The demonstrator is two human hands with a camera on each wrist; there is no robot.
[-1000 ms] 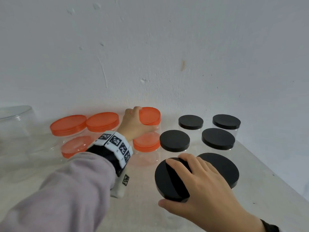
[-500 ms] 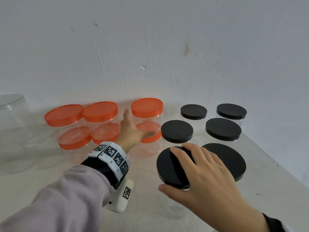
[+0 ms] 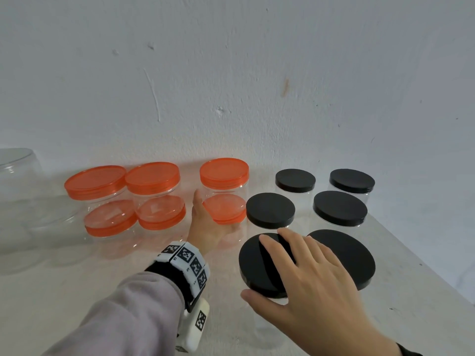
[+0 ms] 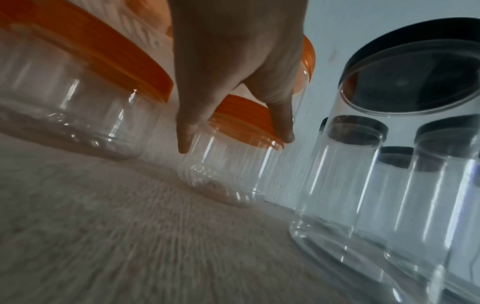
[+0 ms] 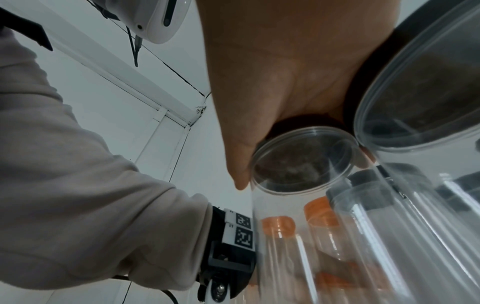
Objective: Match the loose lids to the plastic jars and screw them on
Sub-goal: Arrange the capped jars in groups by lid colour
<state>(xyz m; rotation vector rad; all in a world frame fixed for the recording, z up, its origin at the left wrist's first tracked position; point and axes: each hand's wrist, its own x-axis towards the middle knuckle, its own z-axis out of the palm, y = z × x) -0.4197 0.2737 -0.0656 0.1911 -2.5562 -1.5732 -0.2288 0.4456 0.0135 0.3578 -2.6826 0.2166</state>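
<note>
The right hand (image 3: 313, 286) lies spread over the black lid (image 3: 259, 265) of the nearest clear jar (image 5: 293, 236), thumb and fingers curled on its rim. The left hand (image 3: 205, 227) cups the empty front orange-lidded jar (image 3: 226, 214), fingers relaxed. Other empty jars, lidded black and orange, stand grouped on the table (image 3: 77, 291).

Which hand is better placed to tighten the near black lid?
The right hand, probably: it already lies on the near black lid, thumb at its rim. The left hand is beside the orange-lidded jar.
</note>
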